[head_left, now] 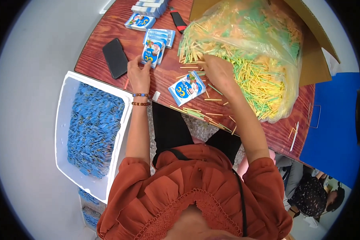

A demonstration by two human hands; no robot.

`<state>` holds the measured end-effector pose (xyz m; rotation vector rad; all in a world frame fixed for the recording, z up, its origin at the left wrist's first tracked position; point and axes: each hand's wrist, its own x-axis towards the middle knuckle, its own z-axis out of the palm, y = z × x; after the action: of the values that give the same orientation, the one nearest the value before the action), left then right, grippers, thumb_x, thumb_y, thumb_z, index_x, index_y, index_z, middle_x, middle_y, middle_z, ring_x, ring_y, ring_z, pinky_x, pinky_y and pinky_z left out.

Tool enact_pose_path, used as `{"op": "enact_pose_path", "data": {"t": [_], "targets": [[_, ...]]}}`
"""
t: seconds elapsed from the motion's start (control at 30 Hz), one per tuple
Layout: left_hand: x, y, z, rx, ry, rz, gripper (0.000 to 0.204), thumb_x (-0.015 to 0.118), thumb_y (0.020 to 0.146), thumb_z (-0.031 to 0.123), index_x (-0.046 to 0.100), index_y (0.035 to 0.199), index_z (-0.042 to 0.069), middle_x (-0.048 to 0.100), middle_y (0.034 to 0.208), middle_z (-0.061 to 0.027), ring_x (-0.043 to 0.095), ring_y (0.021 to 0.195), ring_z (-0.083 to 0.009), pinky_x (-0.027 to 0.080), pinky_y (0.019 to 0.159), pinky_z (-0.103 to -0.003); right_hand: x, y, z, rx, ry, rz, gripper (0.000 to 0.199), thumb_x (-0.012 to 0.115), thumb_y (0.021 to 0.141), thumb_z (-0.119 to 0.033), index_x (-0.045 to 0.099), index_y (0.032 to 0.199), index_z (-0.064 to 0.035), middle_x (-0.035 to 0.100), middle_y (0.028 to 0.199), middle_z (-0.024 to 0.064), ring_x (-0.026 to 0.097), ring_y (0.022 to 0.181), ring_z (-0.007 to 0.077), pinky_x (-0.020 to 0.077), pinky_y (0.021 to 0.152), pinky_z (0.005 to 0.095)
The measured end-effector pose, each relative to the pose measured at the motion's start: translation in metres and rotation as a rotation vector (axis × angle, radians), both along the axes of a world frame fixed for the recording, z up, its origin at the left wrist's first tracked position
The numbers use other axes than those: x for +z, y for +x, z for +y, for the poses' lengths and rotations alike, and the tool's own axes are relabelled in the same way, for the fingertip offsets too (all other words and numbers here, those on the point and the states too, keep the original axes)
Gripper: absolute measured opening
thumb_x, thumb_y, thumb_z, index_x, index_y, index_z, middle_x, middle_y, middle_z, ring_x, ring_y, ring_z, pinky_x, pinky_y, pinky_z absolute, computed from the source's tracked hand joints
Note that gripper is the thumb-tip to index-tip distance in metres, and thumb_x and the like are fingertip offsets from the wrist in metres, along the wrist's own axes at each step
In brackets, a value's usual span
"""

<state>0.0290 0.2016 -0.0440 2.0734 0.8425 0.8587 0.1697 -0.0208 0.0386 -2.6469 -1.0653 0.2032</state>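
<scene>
A small blue-and-white packet [153, 52] lies on a short row of similar packets [168, 35], and my left hand [139, 74] pinches its lower edge. My right hand [220, 74] is at the near-left edge of a heap of thin yellow and green sticks [252, 76]. Its fingers are curled down among the sticks, and whether any are between the fingertips is hidden. Just below that hand, another blue-and-white packet [187, 88] lies flat and tilted on the red wood-grain table [94, 52]. The heap spills from a clear plastic bag [244, 30].
A black phone [115, 58] lies left of my left hand. A white foam box [60, 132] of blue packets stands at the left. Behind the packets are a red-and-black tool [178, 21] and a packet stack [150, 8]. A cardboard box [322, 66] surrounds the bag. Another person [311, 196] is lower right.
</scene>
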Motion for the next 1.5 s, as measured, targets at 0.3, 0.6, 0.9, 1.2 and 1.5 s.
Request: {"op": "enact_pose_path", "data": {"t": [0.3, 0.6, 0.9, 1.2, 1.5], "targets": [[0.008, 0.010, -0.002, 0.033, 0.164, 0.169, 0.049, 0.078, 0.077, 0.019, 0.060, 0.114, -0.007, 0.052, 0.109, -0.0167, 0.062, 0.083, -0.0229, 0.056, 0.061, -0.031, -0.003, -0.031, -0.014, 0.018, 0.093, 0.124, 0.035, 0.072, 0.075, -0.028, 0.063, 0.100, -0.0051, 0.064, 0.100, 0.0111, 0.062, 0.096, 0.0286, 0.0480, 0.079, 0.0405], [0.032, -0.019, -0.058, -0.009, 0.033, -0.160, 0.028, 0.067, 0.087, 0.010, 0.062, 0.114, 0.001, 0.051, 0.113, -0.0128, 0.060, 0.085, -0.0198, 0.052, 0.072, -0.031, -0.026, -0.020, -0.017, -0.002, 0.266, 0.187, 0.026, 0.064, 0.080, -0.033, 0.068, 0.086, -0.0080, 0.067, 0.084, 0.0132, 0.065, 0.083, 0.0309, 0.0477, 0.070, 0.0430], [0.064, 0.012, -0.133, -0.484, -0.666, -0.394, 0.036, 0.070, 0.085, 0.006, 0.056, 0.117, 0.000, 0.058, 0.111, -0.0082, 0.059, 0.088, -0.0093, 0.050, 0.072, -0.023, -0.014, -0.014, -0.064, -0.084, 0.938, 0.901, 0.017, 0.068, 0.088, -0.017, 0.072, 0.090, 0.0000, 0.064, 0.071, -0.0027, 0.054, 0.064, 0.0018, 0.0432, 0.053, 0.0215], [0.054, 0.033, -0.186, -0.519, -1.114, -0.353, 0.011, 0.068, 0.087, 0.005, 0.067, 0.098, 0.002, 0.069, 0.089, -0.0021, 0.062, 0.075, -0.0056, 0.049, 0.064, -0.021, -0.016, -0.042, -0.119, -0.301, 1.033, 0.857, 0.010, 0.070, 0.085, -0.009, 0.069, 0.090, 0.0000, 0.065, 0.076, -0.0028, 0.053, 0.068, 0.0010, 0.0422, 0.058, 0.0187], [0.034, 0.040, -0.214, -0.492, -1.131, -0.322, 0.013, 0.063, 0.092, 0.010, 0.066, 0.100, 0.000, 0.068, 0.091, -0.0030, 0.062, 0.077, -0.0099, 0.053, 0.068, -0.028, -0.017, -0.042, -0.163, -0.324, 0.945, 0.794, 0.014, 0.066, 0.088, -0.014, 0.072, 0.088, -0.0014, 0.060, 0.068, -0.0039, 0.050, 0.064, 0.0009, 0.0393, 0.055, 0.0191]]}}
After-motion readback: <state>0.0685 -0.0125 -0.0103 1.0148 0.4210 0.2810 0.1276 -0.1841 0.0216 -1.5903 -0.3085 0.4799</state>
